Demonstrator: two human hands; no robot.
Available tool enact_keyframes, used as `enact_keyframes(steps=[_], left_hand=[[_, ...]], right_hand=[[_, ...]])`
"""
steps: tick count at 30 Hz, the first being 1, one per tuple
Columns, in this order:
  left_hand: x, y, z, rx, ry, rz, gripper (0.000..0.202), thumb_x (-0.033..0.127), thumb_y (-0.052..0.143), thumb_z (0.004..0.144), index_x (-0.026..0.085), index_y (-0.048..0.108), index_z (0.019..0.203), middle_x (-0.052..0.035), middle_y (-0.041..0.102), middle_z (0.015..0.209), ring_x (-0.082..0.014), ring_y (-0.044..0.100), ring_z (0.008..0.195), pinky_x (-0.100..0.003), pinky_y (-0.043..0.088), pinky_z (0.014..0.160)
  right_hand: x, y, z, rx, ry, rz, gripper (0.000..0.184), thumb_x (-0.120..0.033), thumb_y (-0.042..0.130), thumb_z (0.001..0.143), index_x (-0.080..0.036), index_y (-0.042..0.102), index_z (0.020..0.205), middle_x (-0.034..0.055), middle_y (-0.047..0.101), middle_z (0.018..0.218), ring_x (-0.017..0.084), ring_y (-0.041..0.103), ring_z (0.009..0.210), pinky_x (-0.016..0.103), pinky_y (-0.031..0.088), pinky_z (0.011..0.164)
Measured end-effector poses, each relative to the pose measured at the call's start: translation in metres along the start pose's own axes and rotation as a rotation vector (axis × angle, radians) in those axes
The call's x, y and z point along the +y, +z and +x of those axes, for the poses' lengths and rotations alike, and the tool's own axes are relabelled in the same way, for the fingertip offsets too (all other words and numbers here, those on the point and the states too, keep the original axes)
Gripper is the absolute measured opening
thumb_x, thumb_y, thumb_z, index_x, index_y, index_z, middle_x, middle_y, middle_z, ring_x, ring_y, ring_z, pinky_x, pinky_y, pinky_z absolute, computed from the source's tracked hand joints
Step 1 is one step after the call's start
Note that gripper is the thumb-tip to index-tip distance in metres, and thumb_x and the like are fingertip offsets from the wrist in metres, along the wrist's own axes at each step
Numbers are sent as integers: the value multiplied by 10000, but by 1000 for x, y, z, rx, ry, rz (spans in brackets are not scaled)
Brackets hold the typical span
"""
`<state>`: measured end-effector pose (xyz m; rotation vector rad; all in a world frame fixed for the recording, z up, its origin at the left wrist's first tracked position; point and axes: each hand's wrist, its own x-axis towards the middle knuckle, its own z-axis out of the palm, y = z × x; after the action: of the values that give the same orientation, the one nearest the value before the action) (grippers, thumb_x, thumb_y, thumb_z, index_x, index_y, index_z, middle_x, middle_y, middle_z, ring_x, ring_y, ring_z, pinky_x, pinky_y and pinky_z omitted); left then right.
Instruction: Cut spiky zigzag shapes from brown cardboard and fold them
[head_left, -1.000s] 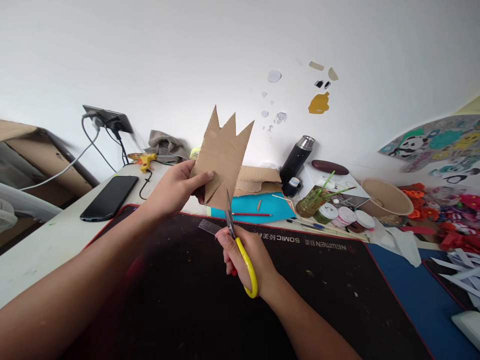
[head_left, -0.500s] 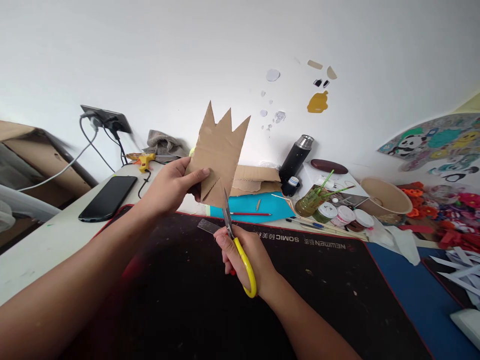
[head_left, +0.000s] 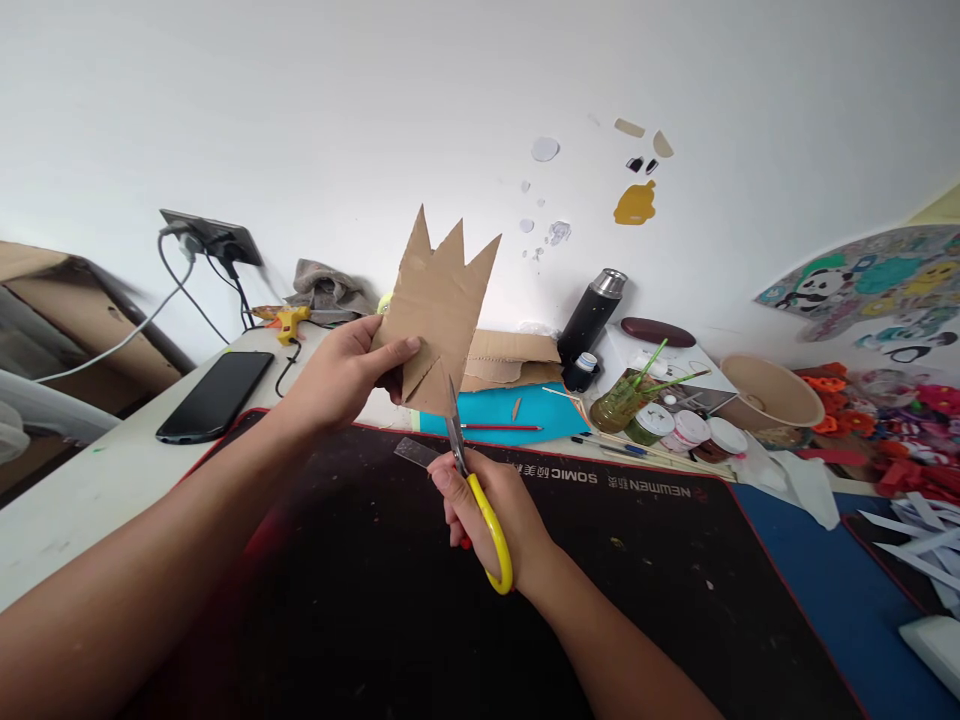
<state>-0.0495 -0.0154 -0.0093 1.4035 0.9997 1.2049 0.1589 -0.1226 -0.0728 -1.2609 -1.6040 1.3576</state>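
Note:
My left hand pinches the left edge of a piece of brown cardboard, thumb on the front face. Three pointed spikes run along the cardboard's top, and a slanting cut shows near its bottom edge. My right hand is closed around scissors with a yellow handle; a bit of red shows under the fingers. The blades point up and lie at the cardboard's lower edge, right of the slanting cut. Beside the right fingers, a clear strip lies over the black mat.
At left are a phone and a yellow glue gun. Behind the mat lie a blue sheet, a red pencil and folded cardboard. A black thermos, paint jars and a bowl stand farther right.

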Motion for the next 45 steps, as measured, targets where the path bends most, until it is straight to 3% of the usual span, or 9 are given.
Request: enact_keyframes(steps=[39,45], left_hand=[[-2,1,-1,-10,-11,-28,325,437,841,855,164,674,907,-17,681,717,-142,600,544,-265,504,489],[0,3,-2,-11,7,-7,321,435,841,853,176,653,835,-3,646,663,-132,578,503,-259,482,453]], right_hand=[[-2,1,0,10,11,6,472,-683,574,1048,-226,686,1023,-52,600,630,115,602,462,213,475,480],[-5,0,-1,4,5,-2,487,-688,541,1058,-221,666,999,-52,589,614,115,596,453,215,480,479]])
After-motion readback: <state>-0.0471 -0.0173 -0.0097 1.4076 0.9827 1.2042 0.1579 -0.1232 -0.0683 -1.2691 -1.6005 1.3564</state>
